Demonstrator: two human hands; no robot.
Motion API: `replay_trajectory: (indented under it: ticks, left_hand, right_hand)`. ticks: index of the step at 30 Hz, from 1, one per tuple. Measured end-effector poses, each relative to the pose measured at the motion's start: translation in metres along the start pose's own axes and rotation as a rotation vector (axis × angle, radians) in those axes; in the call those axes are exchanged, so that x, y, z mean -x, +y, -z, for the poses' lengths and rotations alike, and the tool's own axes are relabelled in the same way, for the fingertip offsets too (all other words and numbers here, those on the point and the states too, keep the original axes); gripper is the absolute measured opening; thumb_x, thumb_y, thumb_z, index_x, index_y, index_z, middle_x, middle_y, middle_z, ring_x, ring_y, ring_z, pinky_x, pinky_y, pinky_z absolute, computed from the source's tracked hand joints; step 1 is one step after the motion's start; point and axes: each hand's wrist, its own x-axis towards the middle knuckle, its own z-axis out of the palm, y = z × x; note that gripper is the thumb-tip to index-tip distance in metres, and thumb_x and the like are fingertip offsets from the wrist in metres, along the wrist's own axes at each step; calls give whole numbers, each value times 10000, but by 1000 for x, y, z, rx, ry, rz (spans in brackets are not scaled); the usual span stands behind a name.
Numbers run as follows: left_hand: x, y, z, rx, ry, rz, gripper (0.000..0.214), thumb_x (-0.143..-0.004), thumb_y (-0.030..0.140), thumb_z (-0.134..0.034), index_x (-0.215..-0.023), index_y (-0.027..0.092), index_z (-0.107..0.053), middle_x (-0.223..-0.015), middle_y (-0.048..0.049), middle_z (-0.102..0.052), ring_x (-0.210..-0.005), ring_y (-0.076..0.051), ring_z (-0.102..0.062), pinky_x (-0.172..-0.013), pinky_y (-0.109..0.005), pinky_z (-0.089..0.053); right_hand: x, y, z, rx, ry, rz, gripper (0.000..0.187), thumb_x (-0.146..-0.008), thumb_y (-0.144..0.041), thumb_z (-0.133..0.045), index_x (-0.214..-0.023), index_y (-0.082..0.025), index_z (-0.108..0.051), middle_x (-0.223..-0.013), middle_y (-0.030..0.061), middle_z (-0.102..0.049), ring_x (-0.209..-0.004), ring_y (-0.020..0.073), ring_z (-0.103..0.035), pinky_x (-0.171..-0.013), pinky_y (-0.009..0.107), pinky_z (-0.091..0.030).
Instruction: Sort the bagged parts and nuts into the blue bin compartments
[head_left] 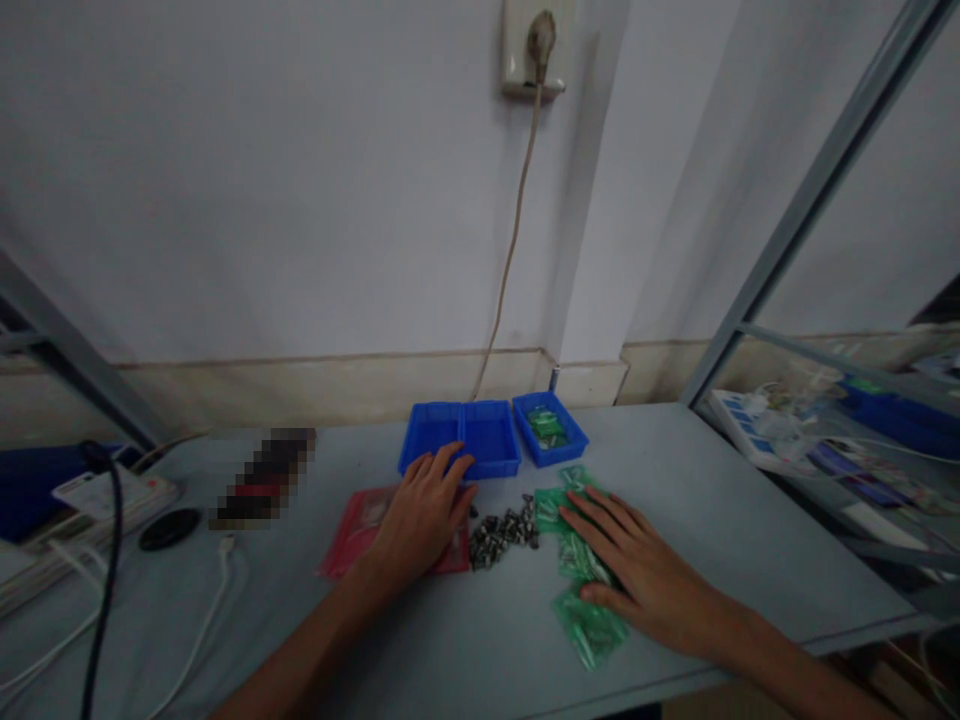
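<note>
My left hand rests over red plastic bags, its fingers apart and reaching toward the front edge of a two-part blue tray. Lying flat with spread fingers, my right hand covers part of several green plastic bags. Between the hands is a loose heap of small shiny metal parts, too small to name exactly. Behind them, a smaller blue tray holds more green bags. My palms hide some of the red and green bags.
A white cable, a black round disc and a blurred-out item lie on the left of the grey table. A black cable rises at far left. Metal frame posts stand at both sides; a power strip lies right.
</note>
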Motion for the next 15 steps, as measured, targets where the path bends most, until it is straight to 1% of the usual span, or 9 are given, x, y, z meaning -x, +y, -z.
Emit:
replay_trajectory:
  ticks: [4, 10, 15]
  left_hand:
    - [-1, -2, -1, -9, -9, -8, 335, -1067, 292, -552, -1388, 205, -590, -1487, -129, -582, -1278, -333, -610, -1115, -546, -511]
    - [0, 0, 0, -16, -8, -7, 343, -1064, 297, -555, -1393, 206, -592, -1482, -129, -578, -1288, -339, -594, -1109, -543, -510]
    - [-1, 1, 2, -8, -4, -1, 343, -1073, 303, -537, -1397, 211, -600, -1475, -126, -591, -1291, -337, -587, -1112, -558, -501]
  right_hand:
    - [3, -2, 1, -8, 51, -17, 899, -1028, -662, -541, -1733, -308, -110, -1787, 57, -214, -1651, 345, -143, -1329, 598, -188]
    - [-5, -8, -5, -30, 7, -32, 889, -1035, -667, -521, -1732, -317, -95, -1786, 60, -215, -1651, 360, -131, -1323, 621, -177]
    - [-16, 3, 3, -40, 53, -89, 828, -1052, -644, -501, -1729, -307, -164, -1786, 61, -228, -1641, 329, -186, -1317, 547, -264]
